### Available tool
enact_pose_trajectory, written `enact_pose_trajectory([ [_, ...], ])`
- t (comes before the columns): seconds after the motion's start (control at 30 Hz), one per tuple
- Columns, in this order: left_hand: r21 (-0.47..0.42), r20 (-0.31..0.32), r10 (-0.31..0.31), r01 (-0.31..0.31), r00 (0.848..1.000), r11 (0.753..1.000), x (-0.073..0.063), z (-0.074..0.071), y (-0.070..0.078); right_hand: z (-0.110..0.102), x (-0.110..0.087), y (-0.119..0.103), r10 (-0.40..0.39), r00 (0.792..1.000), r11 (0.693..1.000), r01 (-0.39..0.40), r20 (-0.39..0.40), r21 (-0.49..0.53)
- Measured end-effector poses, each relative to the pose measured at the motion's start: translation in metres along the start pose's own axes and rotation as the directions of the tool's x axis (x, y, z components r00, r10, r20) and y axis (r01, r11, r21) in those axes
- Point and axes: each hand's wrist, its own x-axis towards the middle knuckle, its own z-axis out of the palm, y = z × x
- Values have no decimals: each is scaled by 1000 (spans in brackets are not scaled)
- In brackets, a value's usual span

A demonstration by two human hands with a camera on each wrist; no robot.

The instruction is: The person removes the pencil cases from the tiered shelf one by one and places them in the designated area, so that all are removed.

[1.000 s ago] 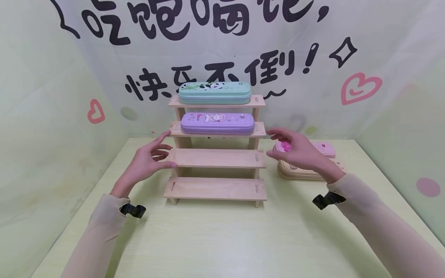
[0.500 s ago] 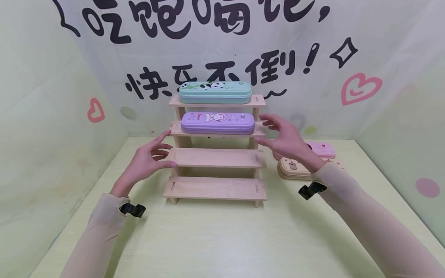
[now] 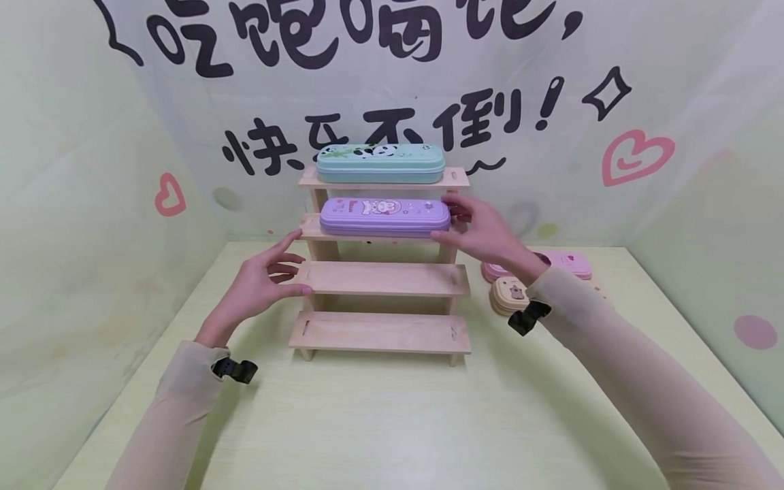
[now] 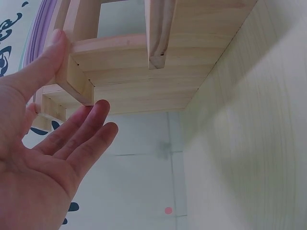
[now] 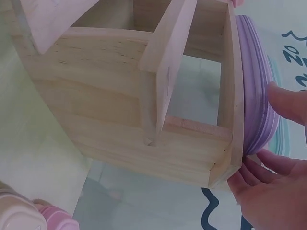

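Pencil case, purple, is resting on second-highest shelf of wooden stand; probably light, stiff-shelled, slightly slick, ends likely offering best hold. Right hand, half curled, is pinching its right end; left hand, loosely spread, is touching the stand's left side.

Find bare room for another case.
Free: the bottom shelf; the shelf above it, beside the left hand; the table before the rack, between the sleeves. Crowded: the upper shelves, under the green case and purple case; right of the rack, by the pink case and tan case.
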Motion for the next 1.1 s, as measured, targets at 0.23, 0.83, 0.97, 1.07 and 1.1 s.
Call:
enact_pose_trajectory([
  [0.23, 8, 2, -3, 3, 1000, 1000, 1, 0, 0, 4, 3, -1, 17, 1000, 999, -17, 0, 43],
  [0.83, 14, 15, -20, 20, 1000, 1000, 2, 0, 0, -4, 12, -3, 54, 993, 992, -65, 103, 106],
  [0.97, 17, 8, -26, 25, 1000, 1000, 2, -1, 1, -5, 13, -3, 45, 992, 994, -57, 121, 97],
  [1.07, 16, 3, -29, 29, 1000, 999, 2, -1, 1, -6, 15, -2, 44, 990, 996, -54, 137, 68],
  [1.1, 18, 3, -29, 29, 1000, 999, 2, -1, 2, -6, 16, -2, 45, 989, 997, -54, 143, 59],
])
